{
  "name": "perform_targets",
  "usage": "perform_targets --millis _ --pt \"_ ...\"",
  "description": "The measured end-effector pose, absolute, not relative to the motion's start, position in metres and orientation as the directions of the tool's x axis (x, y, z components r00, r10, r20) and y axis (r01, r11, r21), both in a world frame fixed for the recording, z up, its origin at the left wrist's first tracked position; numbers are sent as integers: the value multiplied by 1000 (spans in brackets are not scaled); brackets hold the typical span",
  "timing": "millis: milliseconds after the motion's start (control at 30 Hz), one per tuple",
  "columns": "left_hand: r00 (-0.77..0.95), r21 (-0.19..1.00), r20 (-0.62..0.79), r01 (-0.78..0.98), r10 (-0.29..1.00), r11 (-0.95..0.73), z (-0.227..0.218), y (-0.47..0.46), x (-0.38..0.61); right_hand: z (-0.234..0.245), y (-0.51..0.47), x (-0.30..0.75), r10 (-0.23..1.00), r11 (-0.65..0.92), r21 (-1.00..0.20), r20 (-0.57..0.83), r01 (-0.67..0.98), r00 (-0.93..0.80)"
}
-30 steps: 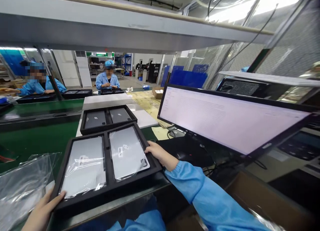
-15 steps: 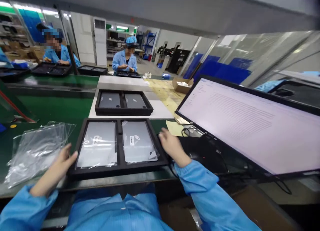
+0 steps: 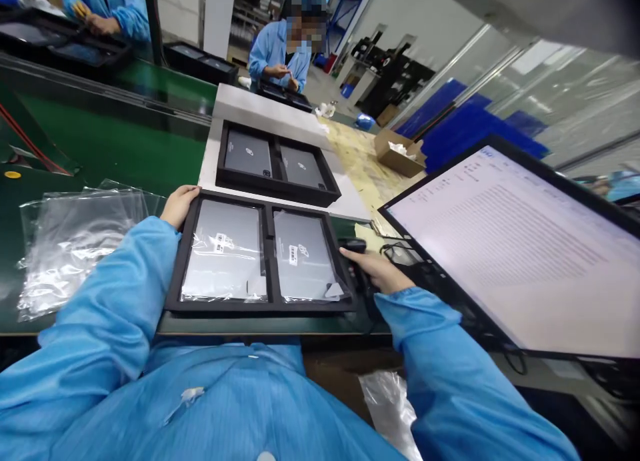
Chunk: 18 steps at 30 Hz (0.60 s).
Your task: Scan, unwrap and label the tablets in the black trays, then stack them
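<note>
A black tray (image 3: 269, 251) lies in front of me at the bench edge. In its two compartments are a grey tablet in clear film (image 3: 220, 248) on the left and another tablet (image 3: 307, 261) on the right, each with a small white label. My left hand (image 3: 179, 206) grips the tray's far left corner, fingers curled at the rim. At its right edge is my right hand (image 3: 377, 268), closed with its fingertip against the rim; its other fingers are partly hidden. Just beyond that fingertip sits a black device (image 3: 353, 244), perhaps a handheld scanner.
Clear plastic bags (image 3: 80, 241) lie on the left. Behind my tray, a second black tray (image 3: 275, 184) with two tablets rests on a white board (image 3: 220, 108). A monitor (image 3: 520, 254) stands at right, near a cardboard box (image 3: 395, 158). Co-workers sit across the bench.
My left hand has moved from the tray's near left side to its far left corner. My right hand stays by the right edge. The view has tilted down.
</note>
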<state>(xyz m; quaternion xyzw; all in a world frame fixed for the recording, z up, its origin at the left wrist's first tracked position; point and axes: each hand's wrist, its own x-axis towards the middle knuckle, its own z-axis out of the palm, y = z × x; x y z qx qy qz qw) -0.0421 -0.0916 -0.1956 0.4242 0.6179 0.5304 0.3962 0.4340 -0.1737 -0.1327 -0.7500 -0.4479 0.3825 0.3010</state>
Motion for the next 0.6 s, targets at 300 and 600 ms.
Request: perform_targets --millis 300,600 --pt "-298 986 -37 147 954 85 -192 -99 -37 -26 -174 259 848 345 -590 -138 730 -512" --pt "-276 992 -36 110 961 69 -195 -99 -32 -63 -160 214 756 437 -527 -225 729 -615"
